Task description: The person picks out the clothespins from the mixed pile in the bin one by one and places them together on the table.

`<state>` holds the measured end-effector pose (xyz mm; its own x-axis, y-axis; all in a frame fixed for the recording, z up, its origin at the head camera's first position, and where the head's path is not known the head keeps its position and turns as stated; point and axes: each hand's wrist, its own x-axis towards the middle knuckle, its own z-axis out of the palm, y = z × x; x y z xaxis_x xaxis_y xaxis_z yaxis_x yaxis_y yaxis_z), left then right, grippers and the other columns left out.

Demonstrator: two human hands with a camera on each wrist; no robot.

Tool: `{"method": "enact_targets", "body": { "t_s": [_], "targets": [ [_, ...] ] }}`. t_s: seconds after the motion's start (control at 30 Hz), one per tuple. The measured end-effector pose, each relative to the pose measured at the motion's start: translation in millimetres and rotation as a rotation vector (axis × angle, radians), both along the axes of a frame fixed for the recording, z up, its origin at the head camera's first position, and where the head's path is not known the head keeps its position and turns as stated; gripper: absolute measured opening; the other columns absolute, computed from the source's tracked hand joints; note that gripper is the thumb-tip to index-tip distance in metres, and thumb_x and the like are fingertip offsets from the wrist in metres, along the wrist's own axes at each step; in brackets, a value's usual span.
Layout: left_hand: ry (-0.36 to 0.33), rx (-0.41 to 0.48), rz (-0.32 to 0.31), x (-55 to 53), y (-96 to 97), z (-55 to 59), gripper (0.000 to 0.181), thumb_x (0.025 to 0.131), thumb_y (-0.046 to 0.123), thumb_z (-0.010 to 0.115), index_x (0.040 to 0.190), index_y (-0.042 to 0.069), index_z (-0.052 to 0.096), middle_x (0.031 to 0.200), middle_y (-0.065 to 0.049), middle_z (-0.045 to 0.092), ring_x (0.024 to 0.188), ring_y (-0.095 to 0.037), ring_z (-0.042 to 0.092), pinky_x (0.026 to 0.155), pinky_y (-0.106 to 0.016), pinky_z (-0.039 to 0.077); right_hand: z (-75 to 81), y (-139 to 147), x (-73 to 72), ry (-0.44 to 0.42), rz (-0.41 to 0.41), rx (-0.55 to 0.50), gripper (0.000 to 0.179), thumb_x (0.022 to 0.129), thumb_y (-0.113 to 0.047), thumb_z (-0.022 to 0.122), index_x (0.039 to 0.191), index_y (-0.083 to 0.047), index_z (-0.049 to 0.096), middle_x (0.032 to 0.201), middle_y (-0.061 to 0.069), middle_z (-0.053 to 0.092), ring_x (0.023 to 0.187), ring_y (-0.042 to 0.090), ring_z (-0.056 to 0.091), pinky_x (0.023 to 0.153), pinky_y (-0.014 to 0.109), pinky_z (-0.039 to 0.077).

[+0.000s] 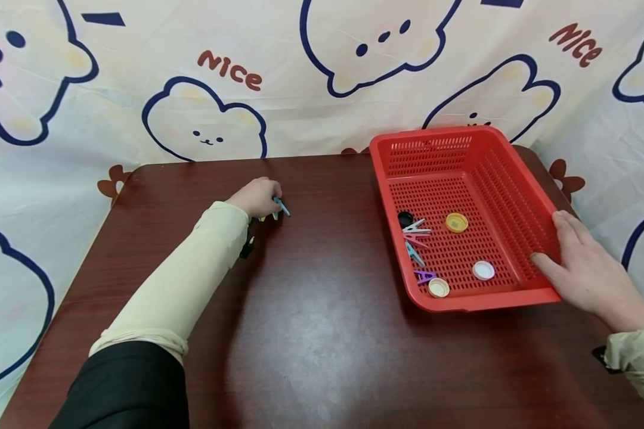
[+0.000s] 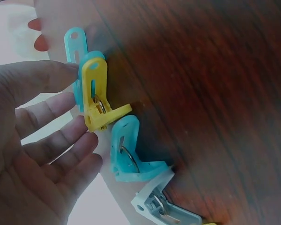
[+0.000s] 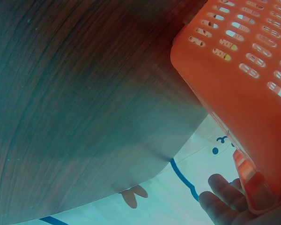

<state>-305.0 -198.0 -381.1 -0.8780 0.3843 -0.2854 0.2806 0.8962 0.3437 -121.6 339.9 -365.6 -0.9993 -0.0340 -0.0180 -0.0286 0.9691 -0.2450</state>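
Observation:
My left hand [image 1: 257,196] is at the far left part of the table, its thumb and index finger pinching a light blue clothespin [image 2: 76,44]. Close beside that one, a yellow clothespin [image 2: 96,89] partly covers it in the left wrist view. Another light blue clothespin [image 2: 136,168] and a grey-white one [image 2: 154,201] continue the row on the table. At the right, my right hand [image 1: 590,268] holds the near right rim of a red plastic basket [image 1: 461,302], thumb on the inner side and fingers outside.
Inside the basket, along its left side, lie several clothespins, among them a pink one [image 1: 415,238] and a purple one [image 1: 425,276]. Bottle caps lie there too: black [image 1: 405,219], yellow [image 1: 456,223], white [image 1: 483,270] and cream [image 1: 438,288]. A patterned curtain [image 1: 300,119] borders the brown table [image 1: 322,333].

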Motion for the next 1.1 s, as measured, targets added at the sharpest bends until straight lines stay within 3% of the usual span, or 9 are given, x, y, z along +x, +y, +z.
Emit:
{"method": "enact_targets", "body": {
  "t_s": [0.23,0.4,0.47,0.67,0.8,1.1],
  "targets": [
    [-0.011,0.013,0.002,1.8,-1.0,1.1,0.020,0.096,0.005,0.062,0.113,-0.006,0.064,0.118,-0.023,0.058,0.102,-0.033,0.055,0.085,-0.043,0.050,2.7,-2,-0.2,-0.013,-0.004,0.003,0.079,0.101,-0.021,0.052,0.154,0.018,0.009,0.157,0.041,0.013,0.126,0.061,0.030,0.097,0.080,0.033],
    [-0.012,0.047,0.013,0.8,-7.6,4.1,0.033,0.104,0.012,0.054,0.129,-0.009,0.057,0.128,-0.027,0.059,0.114,-0.038,0.056,0.099,-0.051,0.047,3.4,-3,-0.8,-0.022,-0.009,0.003,0.080,0.100,-0.021,0.053,0.155,0.018,0.008,0.157,0.041,0.012,0.125,0.060,0.030,0.097,0.080,0.033],
    [-0.010,0.057,0.029,0.6,-11.6,7.1,0.035,0.107,0.014,0.048,0.132,-0.010,0.055,0.129,-0.028,0.059,0.112,-0.038,0.057,0.100,-0.052,0.046,3.4,-3,-1.0,-0.023,-0.009,0.004,0.080,0.100,-0.021,0.053,0.155,0.018,0.008,0.157,0.041,0.012,0.125,0.060,0.030,0.096,0.080,0.033],
    [-0.019,0.055,0.065,2.9,-23.4,17.5,0.038,0.108,0.014,0.035,0.128,-0.009,0.058,0.112,-0.023,0.059,0.094,-0.035,0.053,0.087,-0.048,0.043,3.2,-2,-1.4,-0.013,-0.001,0.009,0.080,0.100,-0.021,0.052,0.154,0.018,0.009,0.157,0.041,0.013,0.125,0.060,0.030,0.096,0.080,0.034],
    [-0.055,0.022,0.081,5.1,-28.2,21.1,0.040,0.107,0.015,0.035,0.132,-0.009,0.056,0.116,-0.025,0.057,0.098,-0.036,0.053,0.090,-0.048,0.042,2.7,-1,-1.3,-0.015,0.002,0.008,0.080,0.100,-0.021,0.052,0.154,0.018,0.009,0.156,0.041,0.013,0.125,0.061,0.030,0.097,0.080,0.033],
    [-0.110,-0.032,0.095,4.5,-31.9,15.1,0.043,0.108,0.018,0.041,0.136,-0.010,0.057,0.134,-0.029,0.058,0.112,-0.038,0.057,0.100,-0.053,0.046,2.1,-1,-0.4,-0.017,0.001,0.004,0.079,0.101,-0.022,0.052,0.154,0.018,0.009,0.157,0.041,0.012,0.125,0.061,0.030,0.098,0.079,0.032]
  ]
}}
